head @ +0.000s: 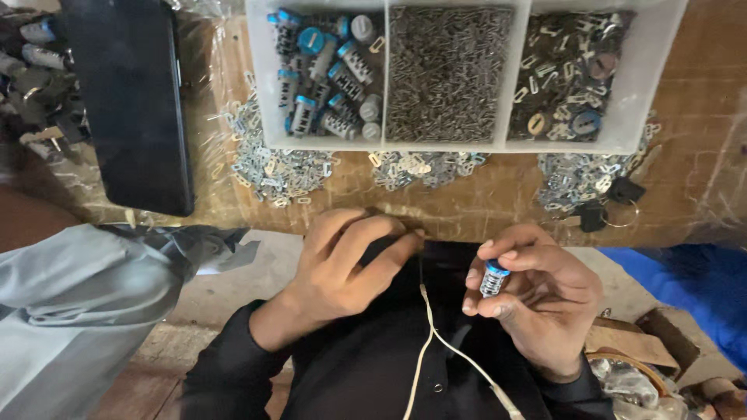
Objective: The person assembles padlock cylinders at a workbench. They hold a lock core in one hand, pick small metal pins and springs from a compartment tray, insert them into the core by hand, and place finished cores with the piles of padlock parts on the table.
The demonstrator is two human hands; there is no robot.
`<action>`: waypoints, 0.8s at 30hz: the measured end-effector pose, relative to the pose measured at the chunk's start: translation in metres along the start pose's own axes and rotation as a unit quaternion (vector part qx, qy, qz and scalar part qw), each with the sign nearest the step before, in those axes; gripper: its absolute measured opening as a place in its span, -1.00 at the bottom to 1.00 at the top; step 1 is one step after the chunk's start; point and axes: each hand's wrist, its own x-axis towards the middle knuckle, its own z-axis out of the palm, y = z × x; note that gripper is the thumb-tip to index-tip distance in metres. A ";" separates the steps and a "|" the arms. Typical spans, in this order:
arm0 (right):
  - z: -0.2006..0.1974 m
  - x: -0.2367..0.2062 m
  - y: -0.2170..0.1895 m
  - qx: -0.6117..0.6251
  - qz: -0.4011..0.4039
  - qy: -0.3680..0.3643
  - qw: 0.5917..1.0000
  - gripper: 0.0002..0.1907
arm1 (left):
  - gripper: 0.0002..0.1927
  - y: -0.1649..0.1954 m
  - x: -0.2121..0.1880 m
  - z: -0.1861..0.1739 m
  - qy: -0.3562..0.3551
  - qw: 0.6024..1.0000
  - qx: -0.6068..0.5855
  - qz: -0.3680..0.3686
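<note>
Table [700, 101] fills the top of the frame, wooden, under clear plastic. Black slab [128, 101] lies upper left. White tray [467, 146] sits top centre with three compartments: left one holds blue-capped cylinders [327, 70], middle one a mass of tiny metal pins [447, 70], right one mixed flat metal bits. Piles of flat plates [276, 167] lie on the table just below the tray. Keys [611, 202] rest right of them. Grey cloth [85, 303] is lower left; a white cord [436, 342] runs down my dark shirt.

My left hand [342, 268] is at centre, fingers curled and pressed together at the table edge; I can't tell if it pinches anything. My right hand [537, 292], lower right, grips a small blue-capped cylinder [492, 278] between thumb and fingers, upright, cap on top.

Risk, as I judge it: the cylinder is small and held only at the fingertips over my lap, so a slip drops it out of sight. Any tiny part in the left hand could fall at the edge.

The cylinder is near my left hand, not touching, well below the tray.
</note>
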 end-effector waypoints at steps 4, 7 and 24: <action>0.006 0.000 0.002 -0.025 -0.004 -0.002 1.000 -0.62 | -0.73 -0.001 0.014 -0.011 -0.019 1.000 -0.006 0.004; 0.006 -0.003 0.001 -0.021 -0.027 0.012 0.999 -0.66 | -0.85 -0.003 0.007 -0.023 0.034 0.997 -0.074 -0.013; -0.015 -0.014 -0.007 -0.019 -0.082 0.054 0.995 -0.61 | -0.51 -0.017 -0.086 0.112 -0.209 0.949 -0.070 -0.226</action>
